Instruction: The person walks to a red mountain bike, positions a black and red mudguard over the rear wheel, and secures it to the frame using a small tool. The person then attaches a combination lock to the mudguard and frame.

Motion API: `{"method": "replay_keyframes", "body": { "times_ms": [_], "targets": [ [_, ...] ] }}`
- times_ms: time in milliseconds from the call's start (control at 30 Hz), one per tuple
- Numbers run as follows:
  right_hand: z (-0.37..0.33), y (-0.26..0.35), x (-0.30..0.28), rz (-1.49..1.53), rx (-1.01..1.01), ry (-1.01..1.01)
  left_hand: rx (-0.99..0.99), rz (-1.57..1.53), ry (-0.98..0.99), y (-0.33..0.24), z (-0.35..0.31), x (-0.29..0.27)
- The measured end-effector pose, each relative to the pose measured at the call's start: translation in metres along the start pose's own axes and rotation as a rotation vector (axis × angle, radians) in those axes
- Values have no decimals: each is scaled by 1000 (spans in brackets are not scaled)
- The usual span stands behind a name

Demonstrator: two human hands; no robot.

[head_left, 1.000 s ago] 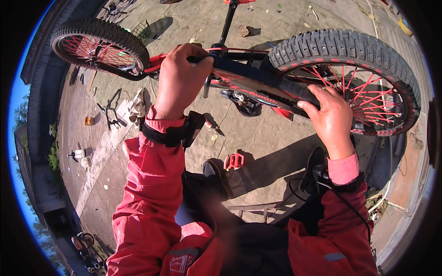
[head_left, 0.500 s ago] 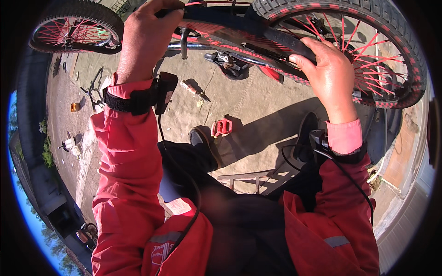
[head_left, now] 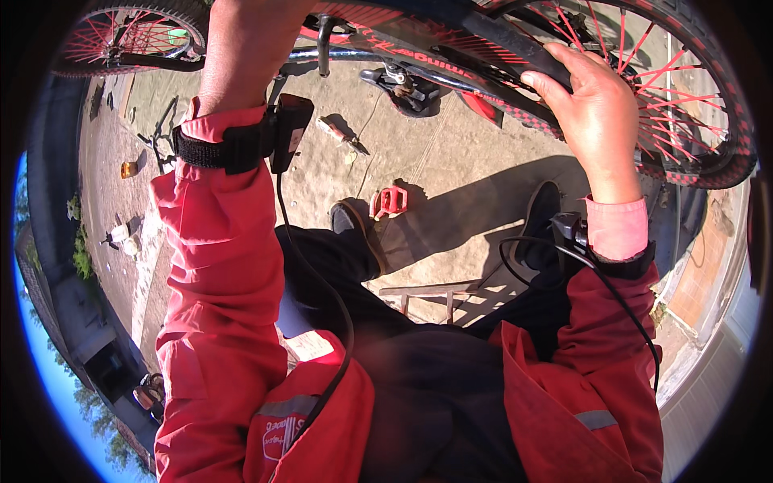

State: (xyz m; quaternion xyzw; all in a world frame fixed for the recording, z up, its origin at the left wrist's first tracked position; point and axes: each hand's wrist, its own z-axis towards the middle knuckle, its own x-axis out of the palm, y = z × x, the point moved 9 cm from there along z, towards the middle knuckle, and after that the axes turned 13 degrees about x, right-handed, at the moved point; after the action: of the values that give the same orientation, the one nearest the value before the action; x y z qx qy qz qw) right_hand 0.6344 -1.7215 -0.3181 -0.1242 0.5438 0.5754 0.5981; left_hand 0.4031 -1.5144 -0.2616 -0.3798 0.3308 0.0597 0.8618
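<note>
A black and red bicycle frame [head_left: 411, 56] stretches across the top of the view between two wheels with red spokes. My right hand [head_left: 594, 113] is closed around a dark frame tube beside the larger wheel [head_left: 684, 97], thumb on the near side. At the top edge, my left hand [head_left: 256, 24] reaches over the frame, its fingers cut off by the picture's edge. Below the frame is a black saddle [head_left: 403, 92] with a metal clamp. A red pedal [head_left: 392, 201] lies on the ground near my left shoe [head_left: 354, 229].
A pale-handled tool [head_left: 342, 134] lies on the concrete under the bicycle. To the left are black bars [head_left: 163, 137], an amber container [head_left: 129, 169] and a white object [head_left: 123, 237]. A low narrow frame [head_left: 427, 288] stands between my legs. The other wheel [head_left: 133, 40] is at upper left.
My left hand has moved up, so its fingers have left the picture. The bicycle has shifted slightly up in view, and my right hand sits a little farther right, still gripping the tube.
</note>
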Motion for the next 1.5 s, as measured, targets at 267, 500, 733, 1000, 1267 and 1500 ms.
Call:
{"method": "replay_keyframes", "body": {
  "times_ms": [267, 500, 733, 1000, 1267, 1500],
  "targets": [
    [0, 2, 0, -7, -31, -1, 56, 81, 21, -7, 0, 0],
    [0, 3, -2, -9, -37, -11, 54, -2, 24, -8, -3, 4],
    [-1, 3, -2, 7, -34, 0, 33, 30, -51, -2, -2, 1],
    [0, 1, 0, 15, -12, 12, 58, 112, -17, -10, -2, 0],
    [1, 0, 0, 7, 6, 24, 130, 224, 28, -11, 2, 1],
    [-1, 0, -1, 27, -14, 15, 195, 196, 17, -20, -10, 2]
  ]
}}
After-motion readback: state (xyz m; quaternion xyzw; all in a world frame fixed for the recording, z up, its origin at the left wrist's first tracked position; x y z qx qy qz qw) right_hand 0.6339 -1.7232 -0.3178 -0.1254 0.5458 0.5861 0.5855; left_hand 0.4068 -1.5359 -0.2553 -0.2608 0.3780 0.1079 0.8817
